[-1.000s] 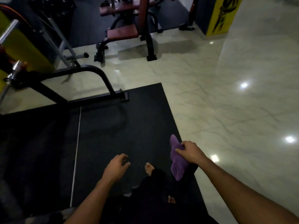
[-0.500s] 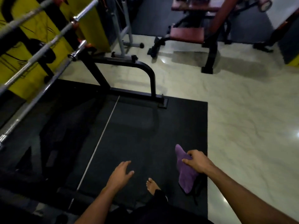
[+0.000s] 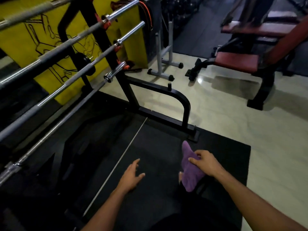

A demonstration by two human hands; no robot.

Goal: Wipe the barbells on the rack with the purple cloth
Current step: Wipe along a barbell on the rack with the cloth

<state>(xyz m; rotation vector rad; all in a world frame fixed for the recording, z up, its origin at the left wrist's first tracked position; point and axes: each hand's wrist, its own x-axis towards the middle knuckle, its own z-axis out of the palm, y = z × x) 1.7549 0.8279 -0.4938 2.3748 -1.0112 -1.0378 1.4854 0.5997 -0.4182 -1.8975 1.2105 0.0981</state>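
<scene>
I've got both forearms in shot and they're bare right up to the bottom edge, no sleeve on either. Left hand (image 3: 131,176): no glove, no ring or band that I can make out. Right hand (image 3: 205,165): same, no glove, nothing round the wrist. Below them there's dark clothing, black by the look of it, too dim to read. One bare foot (image 3: 180,176) just peeks out.

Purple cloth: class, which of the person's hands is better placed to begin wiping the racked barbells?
Probably the right hand: it already grips the purple cloth. The left hand is open and holds nothing, though it is on the side nearer the barbells on the rack.
</scene>
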